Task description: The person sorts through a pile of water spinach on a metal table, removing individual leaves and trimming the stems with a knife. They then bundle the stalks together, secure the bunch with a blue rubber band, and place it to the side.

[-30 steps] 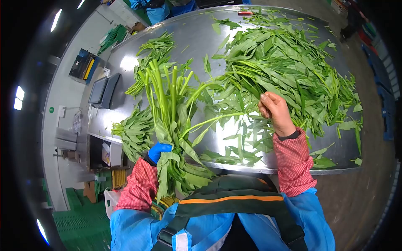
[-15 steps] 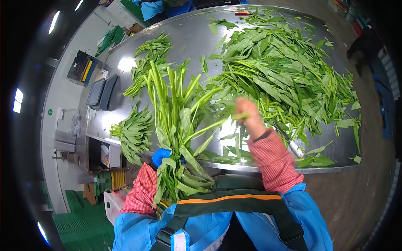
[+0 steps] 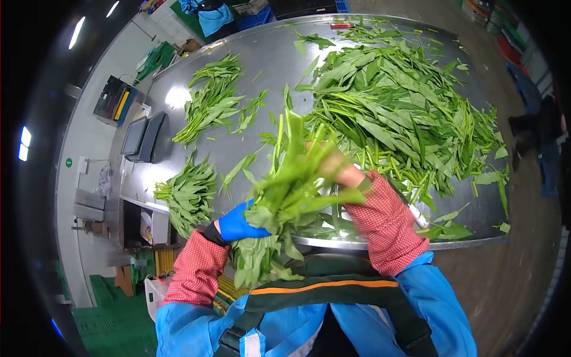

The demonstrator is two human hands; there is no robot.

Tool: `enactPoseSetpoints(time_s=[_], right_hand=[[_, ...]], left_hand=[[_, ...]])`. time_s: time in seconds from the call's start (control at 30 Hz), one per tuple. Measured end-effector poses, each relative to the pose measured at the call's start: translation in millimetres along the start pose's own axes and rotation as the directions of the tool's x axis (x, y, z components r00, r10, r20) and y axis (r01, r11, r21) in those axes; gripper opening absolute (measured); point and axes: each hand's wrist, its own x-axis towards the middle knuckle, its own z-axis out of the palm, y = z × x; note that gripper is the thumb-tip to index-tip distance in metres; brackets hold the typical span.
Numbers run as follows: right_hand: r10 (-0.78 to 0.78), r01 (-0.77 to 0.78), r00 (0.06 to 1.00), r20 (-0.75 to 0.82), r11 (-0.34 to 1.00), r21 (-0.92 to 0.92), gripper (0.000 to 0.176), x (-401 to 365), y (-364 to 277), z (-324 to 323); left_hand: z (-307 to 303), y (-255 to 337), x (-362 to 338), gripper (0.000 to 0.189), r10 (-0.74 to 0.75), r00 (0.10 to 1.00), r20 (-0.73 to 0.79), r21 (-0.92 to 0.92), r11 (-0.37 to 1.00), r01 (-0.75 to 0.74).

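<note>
My left hand (image 3: 242, 222), in a blue glove, is wrapped round a bunch of water spinach (image 3: 282, 196). The bunch is held over the table's near edge, stems up and leaves hanging down. My bare right hand (image 3: 336, 166) is at the upper right of the stems; motion blur and the stems hide its fingers, so its grip cannot be made out. Right of the bunch, a large heap of water spinach (image 3: 404, 101) covers much of the table. A knife with a white handle (image 3: 420, 218) lies at the heap's near side, close to my right sleeve.
Smaller bunches (image 3: 208, 107) (image 3: 187, 187) lie on the left of the metal table (image 3: 267, 59). A grey device (image 3: 143, 137) stands at the left edge. A red-handled tool (image 3: 341, 25) lies at the far edge, and a person in blue (image 3: 215, 19) stands beyond.
The bunch has tilted to the right, and my left hand shows more fully. My right hand has moved left, in among the stems. A loose stem now lies left of the bunch.
</note>
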Motion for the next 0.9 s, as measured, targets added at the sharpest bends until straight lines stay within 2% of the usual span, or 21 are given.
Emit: enactPoseSetpoints(time_s=[0.07,0.1,0.13,0.17,0.2,0.27,0.33,0.43,0.47,0.5,0.57,0.63,0.7,0.73,0.77,0.8,0.83,0.87,0.9], right_hand=[[-0.086,0.086,0.996,-0.013,0.994,0.07,0.025,1.7,1.0,1.3],[-0.008,0.01,1.0,-0.02,0.996,0.091,0.025,0.1,-1.3,2.3],[0.07,-0.066,0.997,-0.027,0.991,0.112,0.025,-3.3,-5.9,2.1],[0.147,-0.141,0.989,-0.035,0.981,0.133,0.025,-5.8,-7.9,0.0],[0.067,-0.069,0.997,-0.036,0.997,-0.037,0.024,-1.2,-3.1,-4.2],[-0.05,0.062,0.994,-0.102,0.992,0.113,0.023,-2.7,4.6,-5.1],[-0.11,0.149,0.976,-0.187,0.967,0.208,0.018,-5.6,10.2,-1.4],[-0.012,0.098,0.959,-0.282,0.952,0.29,0.015,-9.2,5.6,-13.3],[0.045,0.104,0.909,-0.415,0.939,0.328,0.017,-9.6,1.5,-16.1],[0.037,0.073,0.932,-0.361,0.956,0.285,0.018,-17.0,-17.2,-28.2],[0.039,0.106,0.967,-0.252,0.838,0.535,0.018,-28.0,-32.3,-56.7],[-0.133,0.271,0.956,-0.261,0.74,0.616,0.019,-40.6,-42.6,-84.8],[-0.261,0.287,0.953,-0.154,0.614,0.735,0.02,-53.1,-43.8,-108.7],[-0.081,0.114,0.993,-0.083,0.553,0.826,0.028,-55.3,-33.4,-110.2],[-0.153,0.158,0.987,-0.042,0.929,0.335,0.032,-51.7,-16.9,-102.8],[-0.19,0.191,0.981,0.031,0.94,-0.284,0.036,-45.2,1.6,-90.9],[-0.177,0.194,0.978,0.11,0.581,-0.791,0.04,-41.5,3.9,-77.0],[-0.254,0.087,0.967,0.024,0.239,-0.967,0.043,-43.9,1.9,-68.4],[-0.199,0.083,0.978,-0.061,0.64,-0.764,0.042,-39.9,-9.3,-65.7]], left_hand=[[5.6,10.9,5.8,0.067,0.191,0.975,-0.114,0.197,0.966,-0.166],[5.4,17.6,7.2,0.067,0.286,0.946,-0.156,0.298,0.926,-0.231],[2.2,21.3,9.0,0.074,0.277,0.944,-0.181,0.468,0.868,-0.165],[1.6,21.4,8.7,0.076,0.293,0.928,-0.23,0.498,0.854,-0.146],[0.6,21.7,9.1,0.078,0.312,0.91,-0.274,0.529,0.839,-0.128],[-2.3,21.2,9.6,0.082,0.407,0.857,-0.316,0.621,0.772,-0.138],[-4.3,20.4,9.8,0.081,0.44,0.839,-0.319,0.65,0.746,-0.144],[-6.8,17.1,10.4,0.081,0.445,0.823,-0.355,0.643,0.754,-0.13],[-8.2,15.2,10.9,0.08,0.439,0.818,-0.371,0.632,0.765,-0.123],[-10.1,12.1,10.5,0.08,0.445,0.809,-0.385,0.629,0.768,-0.123],[-13.2,2.0,8.6,0.08,0.453,0.79,-0.413,0.621,0.775,-0.12],[-15.9,-10.8,9.0,0.08,0.431,0.773,-0.466,0.563,0.818,-0.118],[-18.0,-13.2,6.5,0.08,0.393,0.771,-0.501,0.498,0.86,-0.115],[-17.2,-10.9,5.2,0.08,0.366,0.778,-0.51,0.46,0.881,-0.113],[-16.2,-8.7,4.6,0.079,0.339,0.787,-0.516,0.422,0.9,-0.111],[-15.6,-6.9,5.7,0.079,0.331,0.79,-0.516,0.394,0.911,-0.124],[-16.2,-7.8,6.5,0.079,0.343,0.79,-0.508,0.417,0.901,-0.124],[-17.2,-10.3,8.1,0.08,0.356,0.791,-0.497,0.439,0.89,-0.124],[-17.8,-11.3,10.5,0.08,0.368,0.793,-0.486,0.46,0.879,-0.126]])
